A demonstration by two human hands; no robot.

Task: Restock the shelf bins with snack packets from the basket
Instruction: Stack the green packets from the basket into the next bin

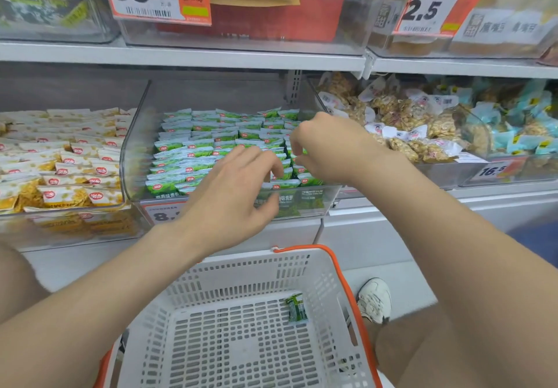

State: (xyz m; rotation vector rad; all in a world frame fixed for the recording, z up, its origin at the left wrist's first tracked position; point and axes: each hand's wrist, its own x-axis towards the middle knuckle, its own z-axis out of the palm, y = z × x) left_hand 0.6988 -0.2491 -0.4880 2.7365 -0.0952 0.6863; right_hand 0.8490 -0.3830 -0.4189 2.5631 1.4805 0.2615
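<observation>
White basket (241, 262) at 6 o'clock sits below the clear bin (136, 133) of green packets (193, 146) at 12, where the left hand (232, 194) rests loose spread fingertips on them, the right hand (326, 149) curls among them, grip unclear; one lone packet (297, 309) lies in the basket's 2 o'clock corner.

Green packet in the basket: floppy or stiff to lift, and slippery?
Probably light and floppy: the green packet is small, crinkled and lies on the basket floor. Its shiny film may be somewhat slippery. It looks flat, so it is unlikely to roll.
</observation>
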